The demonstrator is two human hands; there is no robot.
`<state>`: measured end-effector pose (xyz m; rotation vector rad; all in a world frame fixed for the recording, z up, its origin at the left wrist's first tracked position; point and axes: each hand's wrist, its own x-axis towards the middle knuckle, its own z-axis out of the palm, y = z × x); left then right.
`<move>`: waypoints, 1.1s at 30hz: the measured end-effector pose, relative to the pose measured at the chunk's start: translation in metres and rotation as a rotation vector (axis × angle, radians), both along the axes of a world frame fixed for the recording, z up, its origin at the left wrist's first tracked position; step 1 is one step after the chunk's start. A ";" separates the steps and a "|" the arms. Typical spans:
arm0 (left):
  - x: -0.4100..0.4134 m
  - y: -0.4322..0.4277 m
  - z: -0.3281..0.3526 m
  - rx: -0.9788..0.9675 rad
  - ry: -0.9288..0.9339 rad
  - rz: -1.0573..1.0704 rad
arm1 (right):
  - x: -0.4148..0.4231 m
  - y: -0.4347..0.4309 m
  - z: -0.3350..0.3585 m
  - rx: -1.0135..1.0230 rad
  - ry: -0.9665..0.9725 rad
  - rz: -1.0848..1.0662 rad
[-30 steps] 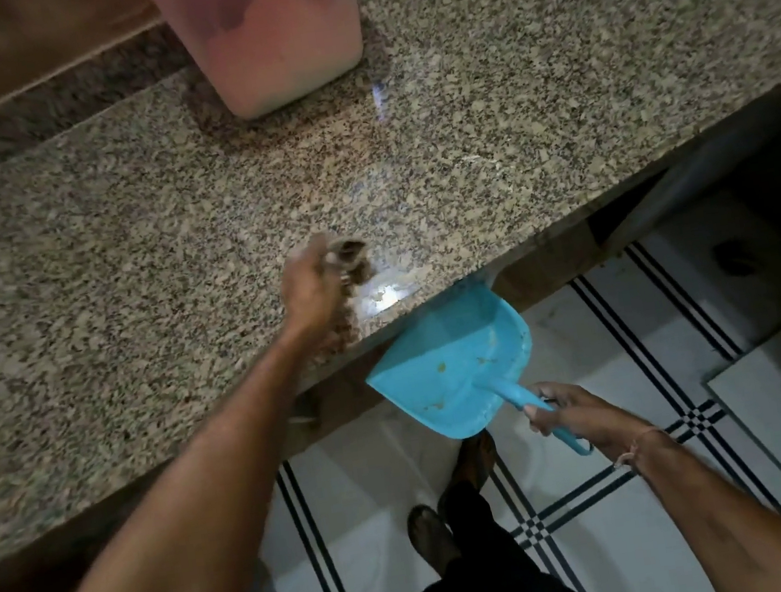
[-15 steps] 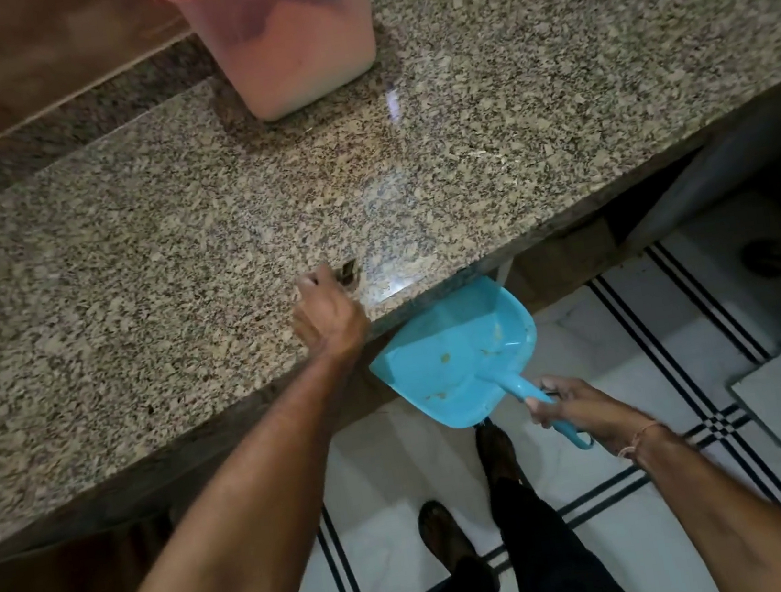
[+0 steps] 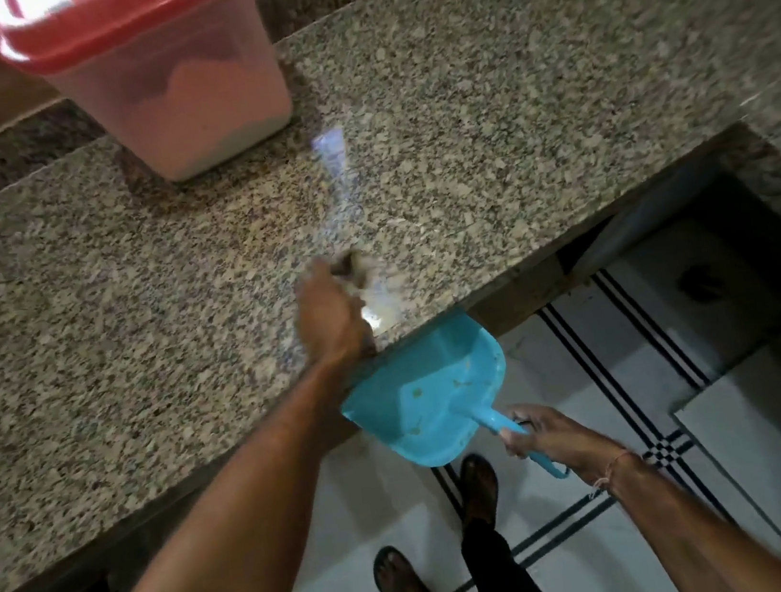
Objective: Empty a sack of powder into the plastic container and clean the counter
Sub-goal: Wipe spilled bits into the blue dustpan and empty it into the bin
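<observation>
Granite tabletop (image 3: 80, 314) carries the plastic container (image 3: 180, 99) at its far side — red lid (image 3: 99, 20) on, pale powder (image 3: 212, 115) inside. Near the front edge the left hand (image 3: 330, 311) curls its grip round a small blurred object (image 3: 352, 268) — cloth or brush, I cannot tell. Just below that edge the right hand (image 3: 543, 435) has its grip closed on the handle of a blue dustpan (image 3: 427, 396), crumbs (image 3: 414, 392) lying in it.

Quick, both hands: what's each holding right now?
Left hand: grips a blurred wad on the counter.
Right hand: grips the dustpan handle.
</observation>
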<state>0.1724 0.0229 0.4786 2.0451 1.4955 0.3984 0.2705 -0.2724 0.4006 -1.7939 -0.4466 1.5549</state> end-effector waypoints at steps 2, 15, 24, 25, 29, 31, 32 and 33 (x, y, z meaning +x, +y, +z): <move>0.005 0.018 0.003 0.029 0.075 0.130 | 0.014 -0.006 -0.004 0.006 0.004 -0.024; 0.113 0.083 -0.027 0.117 -0.004 -0.329 | 0.044 -0.033 -0.033 -0.057 0.036 -0.084; 0.082 0.030 -0.031 0.128 -0.036 -0.975 | 0.022 -0.030 -0.030 -0.082 0.063 -0.093; 0.067 0.025 -0.030 0.152 -0.047 -0.998 | 0.019 -0.028 -0.027 -0.081 0.053 -0.085; 0.011 0.023 -0.030 0.162 -0.026 -0.964 | -0.001 -0.020 -0.014 -0.076 0.034 -0.083; -0.019 0.028 -0.027 0.214 -0.091 -0.947 | -0.015 -0.018 -0.005 -0.067 0.036 -0.093; -0.033 0.031 -0.025 0.230 -0.116 -0.935 | -0.024 -0.017 -0.003 -0.068 0.033 -0.094; -0.047 0.033 -0.022 0.236 -0.129 -0.923 | -0.034 -0.016 0.000 -0.071 0.028 -0.092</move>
